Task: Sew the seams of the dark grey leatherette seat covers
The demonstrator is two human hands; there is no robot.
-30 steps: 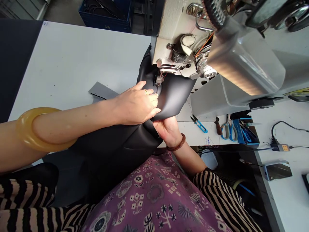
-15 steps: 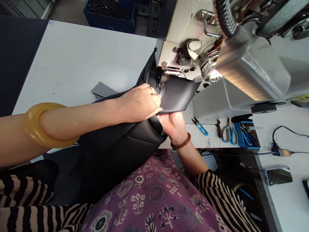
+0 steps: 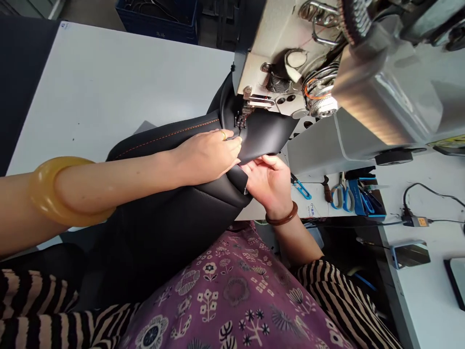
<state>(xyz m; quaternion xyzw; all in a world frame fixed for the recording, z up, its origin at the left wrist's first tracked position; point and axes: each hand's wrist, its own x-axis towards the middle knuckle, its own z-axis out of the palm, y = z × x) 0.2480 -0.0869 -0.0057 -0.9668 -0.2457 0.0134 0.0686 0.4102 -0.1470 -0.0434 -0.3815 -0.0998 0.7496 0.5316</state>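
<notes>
A black leather-like cover (image 3: 196,208) hangs from the sewing machine (image 3: 276,63) towards my lap, one part passing beneath the presser foot (image 3: 240,118). My left hand (image 3: 207,155) lies over the cover, its bent fingers gripping a fold at the seam just in front of the foot. Palm up, my right hand (image 3: 271,184) holds the cover's near edge, with some fingertips hidden in the folds. A line of orange stitching (image 3: 170,133) runs along the cover beyond my left wrist.
Blue thread snips (image 3: 301,189), scissors (image 3: 343,196) and a blue tool box (image 3: 366,196) lie right of my right hand. A phone (image 3: 410,254) and a cable connector (image 3: 416,221) are farther right. A blue crate (image 3: 160,24) stands beyond the white table (image 3: 119,82).
The cover's left part has turned up, bringing the orange stitching into sight and covering most of the grey piece. My right hand has shifted slightly right, its palm more exposed. My left hand stays near the foot.
</notes>
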